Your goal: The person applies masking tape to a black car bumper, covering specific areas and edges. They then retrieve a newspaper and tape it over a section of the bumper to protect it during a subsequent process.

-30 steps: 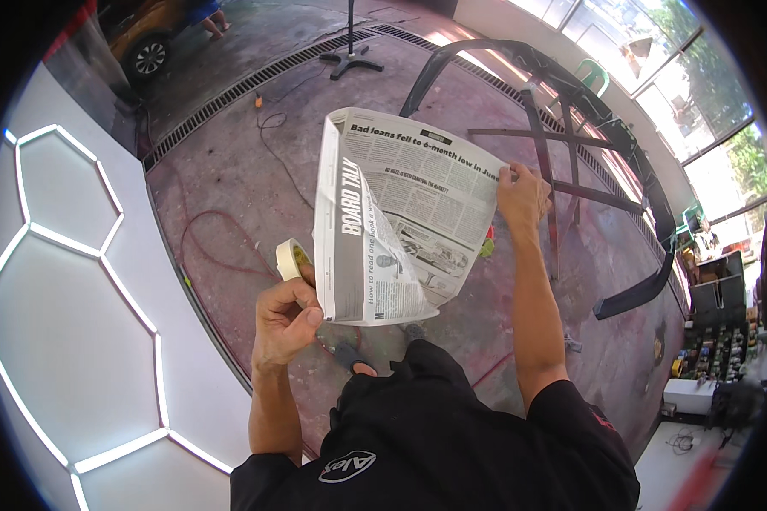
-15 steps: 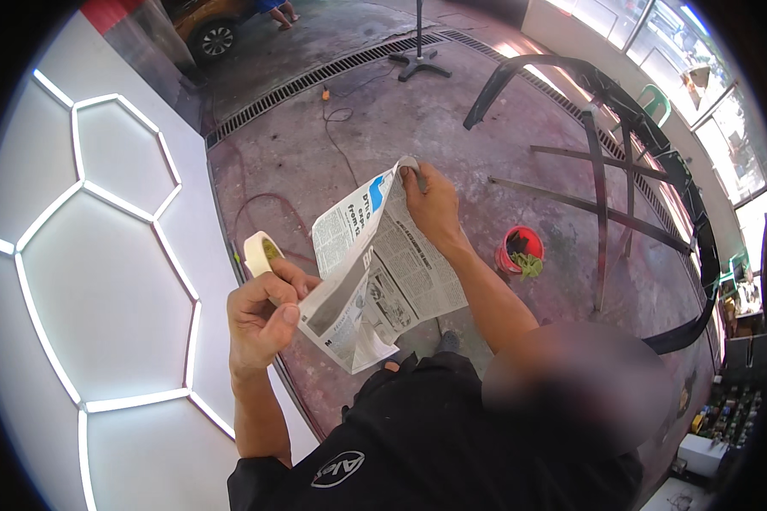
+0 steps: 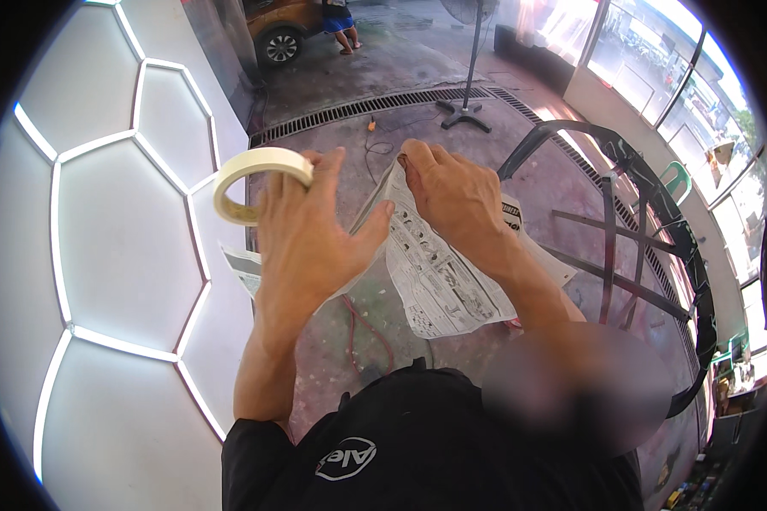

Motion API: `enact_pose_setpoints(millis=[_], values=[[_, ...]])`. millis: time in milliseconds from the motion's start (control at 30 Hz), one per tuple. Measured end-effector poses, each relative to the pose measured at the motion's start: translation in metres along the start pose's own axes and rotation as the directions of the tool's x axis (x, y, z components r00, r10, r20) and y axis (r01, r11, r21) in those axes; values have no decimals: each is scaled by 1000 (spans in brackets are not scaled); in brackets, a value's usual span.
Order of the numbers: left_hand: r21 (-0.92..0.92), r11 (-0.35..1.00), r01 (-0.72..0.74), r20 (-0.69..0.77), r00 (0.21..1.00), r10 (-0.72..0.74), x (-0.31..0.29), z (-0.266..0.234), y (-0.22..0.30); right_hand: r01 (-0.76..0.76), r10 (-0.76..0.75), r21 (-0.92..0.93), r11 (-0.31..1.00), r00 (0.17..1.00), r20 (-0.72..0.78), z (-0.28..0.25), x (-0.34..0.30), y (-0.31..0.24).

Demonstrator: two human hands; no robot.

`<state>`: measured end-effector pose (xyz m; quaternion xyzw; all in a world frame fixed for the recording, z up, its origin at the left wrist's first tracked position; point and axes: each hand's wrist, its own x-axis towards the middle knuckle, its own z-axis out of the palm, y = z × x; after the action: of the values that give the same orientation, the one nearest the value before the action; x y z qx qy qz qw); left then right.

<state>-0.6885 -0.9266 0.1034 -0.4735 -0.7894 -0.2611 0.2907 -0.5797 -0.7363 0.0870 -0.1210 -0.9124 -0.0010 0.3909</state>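
Observation:
A sheet of newspaper (image 3: pixel 443 285) hangs in front of me, creased, with a peak at its top edge. My right hand (image 3: pixel 456 187) pinches that peak with its fingers closed. A cream roll of masking tape (image 3: pixel 268 159) is hooked on the fingers of my left hand (image 3: pixel 307 226). The left thumb is spread away from those fingers and reaches toward the newspaper; whether it touches the paper I cannot tell. Part of the sheet (image 3: pixel 243 266) shows to the left, behind my left wrist.
A white panel (image 3: pixel 128 238) with glowing hexagon strips stands at left. On the right, a long curved black car part (image 3: pixel 699 281) rests by a metal stand (image 3: pixel 609 230). Farther off are a floor drain (image 3: pixel 358 113), a pedestal fan (image 3: pixel 464 115), a car (image 3: pixel 281 43) and another person (image 3: pixel 339 24).
Both hands have risen, and the newspaper has swung round and spread out. My left hand has let go of its lower corner and moved up with the tape. The view has tilted up.

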Motion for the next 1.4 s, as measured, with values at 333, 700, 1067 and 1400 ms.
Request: enact_pose_setpoints(millis=[333,700,1067,1400], values=[[-73,950,-303,-57,953,299,26,39,54,17,-10,-58,998,994,112,-50,-26,2],[-421,877,-231,176,928,329,22,32,74,-25,7,161,987,993,114,-86,-60,24],[-534,833,144,480,863,159,-6,23,62,28,-39,-59,998,978,-203,-73,-82,69],[-497,841,216,502,862,75,-47,38,23,63,-90,-80,995,910,-405,-57,-93,127]])
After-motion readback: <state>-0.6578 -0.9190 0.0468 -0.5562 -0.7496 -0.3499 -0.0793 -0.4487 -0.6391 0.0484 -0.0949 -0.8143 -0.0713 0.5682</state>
